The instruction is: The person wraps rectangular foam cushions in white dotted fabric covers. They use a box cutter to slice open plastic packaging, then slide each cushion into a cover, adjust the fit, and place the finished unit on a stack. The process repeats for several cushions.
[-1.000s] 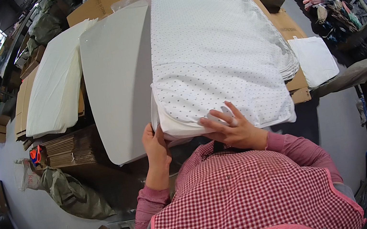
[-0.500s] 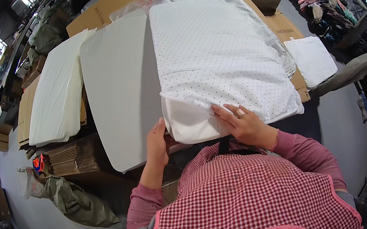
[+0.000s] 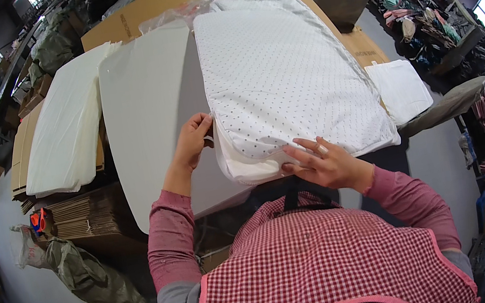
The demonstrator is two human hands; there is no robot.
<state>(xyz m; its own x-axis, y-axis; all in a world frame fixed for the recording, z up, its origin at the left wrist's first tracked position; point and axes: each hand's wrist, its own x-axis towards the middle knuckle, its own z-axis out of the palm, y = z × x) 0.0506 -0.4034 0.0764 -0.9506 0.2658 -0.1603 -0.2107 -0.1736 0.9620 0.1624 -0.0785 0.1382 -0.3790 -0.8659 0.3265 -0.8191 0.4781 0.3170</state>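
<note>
A thick white pad (image 3: 245, 172) lies before me inside a white cover with small dark spots (image 3: 281, 74). The cover is drawn over the pad's near left corner, and a strip of plain white shows below its edge. My left hand (image 3: 194, 140) pinches the cover's left edge, thumb against fingers. At the near edge, my right hand (image 3: 331, 165) has its fingers over the spotted fabric and its thumb lower, at the hem, holding it. Left of the pad, partly under it, is a smooth pale grey board (image 3: 150, 115).
Further left, white sheets (image 3: 62, 130) lie on cardboard. Below them, orange-and-blue scissors (image 3: 40, 221) rest by stacked flat cartons (image 3: 83, 215). A folded white cloth (image 3: 400, 90) lies right of the pad. Cardboard (image 3: 143, 15) and clear plastic (image 3: 178, 14) sit behind.
The folded-back flap at the near left corner has come down over the pad. My left hand has moved up along the left edge; my right hand has shifted slightly nearer me.
</note>
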